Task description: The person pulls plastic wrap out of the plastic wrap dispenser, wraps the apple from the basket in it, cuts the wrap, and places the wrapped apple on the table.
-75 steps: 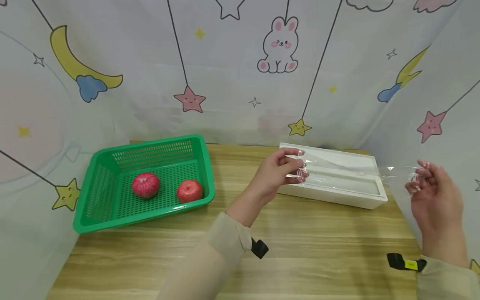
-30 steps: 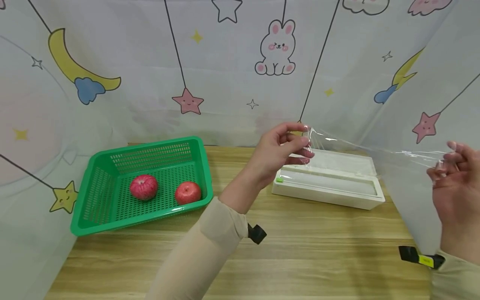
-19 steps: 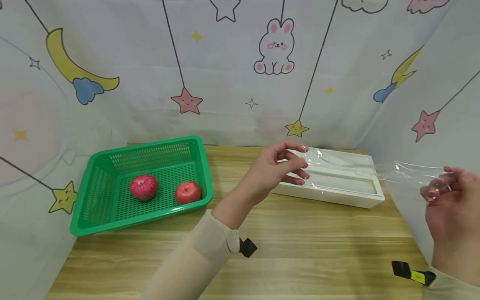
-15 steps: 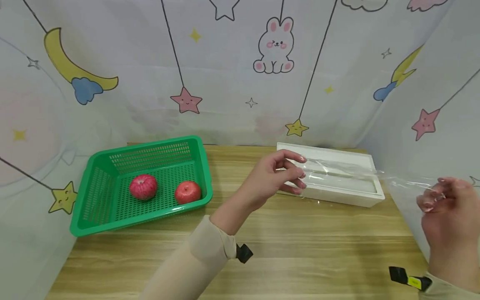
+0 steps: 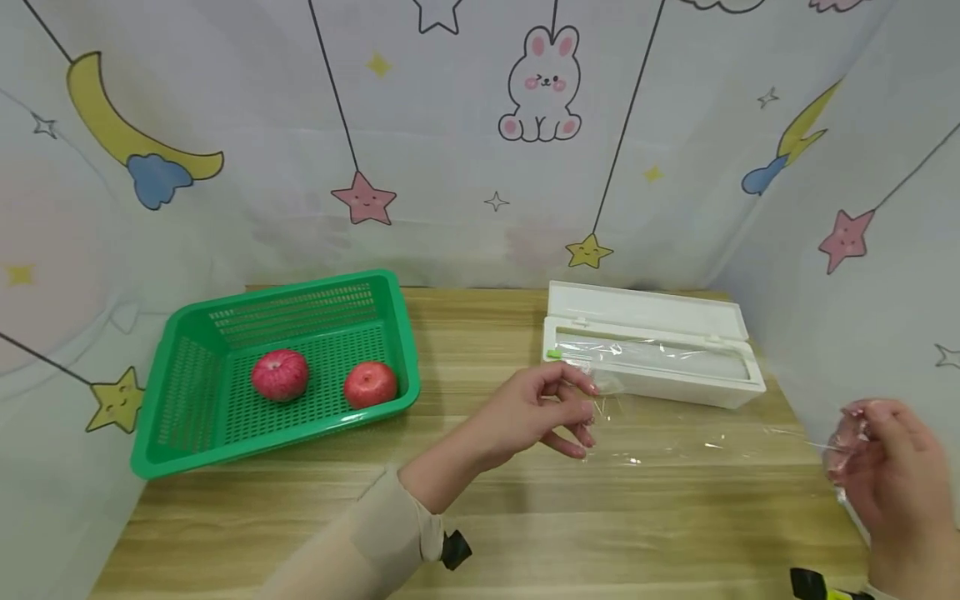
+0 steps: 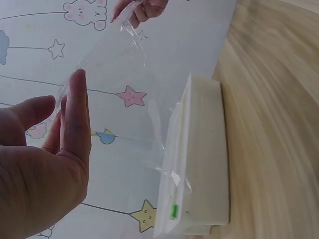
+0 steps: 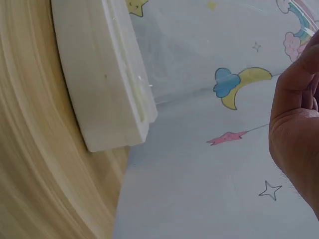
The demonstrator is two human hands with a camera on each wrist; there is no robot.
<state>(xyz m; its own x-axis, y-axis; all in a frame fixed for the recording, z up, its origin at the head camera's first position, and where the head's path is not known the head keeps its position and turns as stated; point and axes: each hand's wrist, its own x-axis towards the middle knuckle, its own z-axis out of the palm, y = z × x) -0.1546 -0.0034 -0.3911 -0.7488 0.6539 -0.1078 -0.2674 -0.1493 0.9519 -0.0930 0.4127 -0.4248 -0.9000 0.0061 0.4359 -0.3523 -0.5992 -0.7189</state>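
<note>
My left hand [image 5: 525, 421] pinches one corner of a clear sheet of cling film [image 6: 117, 59], between thumb and fingertips. On the right side, my right hand [image 5: 888, 471] pinches the other corner, some film bunched at its fingers. The sheet spans between both hands in front of a white cling film dispenser box [image 5: 675, 383], and in the left wrist view it runs back to that box. The box's lid [image 5: 645, 310] is raised at the back. A pale roll [image 5: 660, 357] lies inside, and a green tab [image 5: 553, 354] shows at the left end.
A green plastic basket [image 5: 408, 346] stands at the left with two red apple-like fruits, one fruit [image 5: 280, 375] near its middle and another fruit [image 5: 371, 384] at its right. A printed fabric curtain [image 5: 442, 125] encloses the wooden table [image 5: 525, 533] at the back and sides.
Both hands have come down and toward me from above the box, drawing the film out with them. The box's open top and raised lid now show. Basket and fruits stay put.
</note>
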